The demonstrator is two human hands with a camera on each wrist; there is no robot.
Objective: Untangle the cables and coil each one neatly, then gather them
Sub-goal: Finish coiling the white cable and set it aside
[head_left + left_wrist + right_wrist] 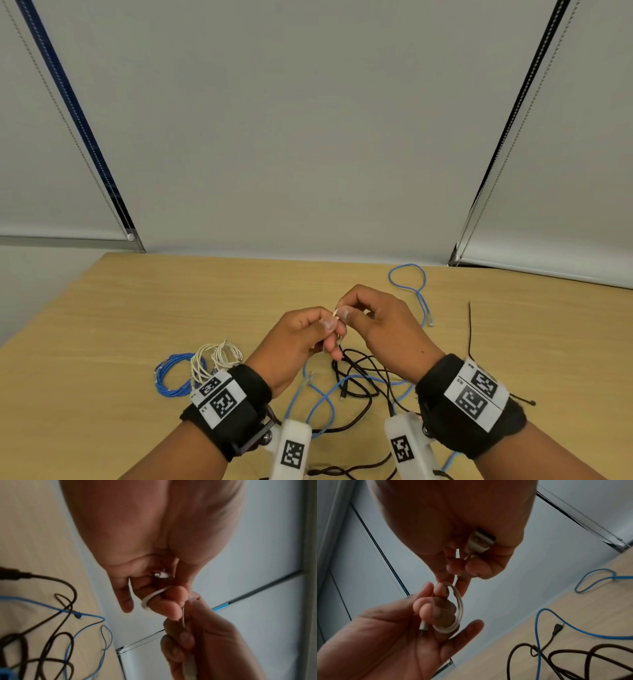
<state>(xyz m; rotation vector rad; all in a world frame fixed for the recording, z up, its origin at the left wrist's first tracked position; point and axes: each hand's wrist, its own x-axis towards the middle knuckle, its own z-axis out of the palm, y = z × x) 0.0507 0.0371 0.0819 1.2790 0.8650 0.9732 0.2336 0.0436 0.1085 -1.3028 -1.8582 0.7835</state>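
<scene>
I can read no brand or writing on any cable. My left hand [301, 337] and right hand [378, 329] meet above the table [137, 308], both pinching a short white cable [458, 609] looped round the left fingers. Below them tangle the black cable [359, 377] and blue cable [322, 404]; coiled bundles [198, 370] lie left of my left wrist.
</scene>
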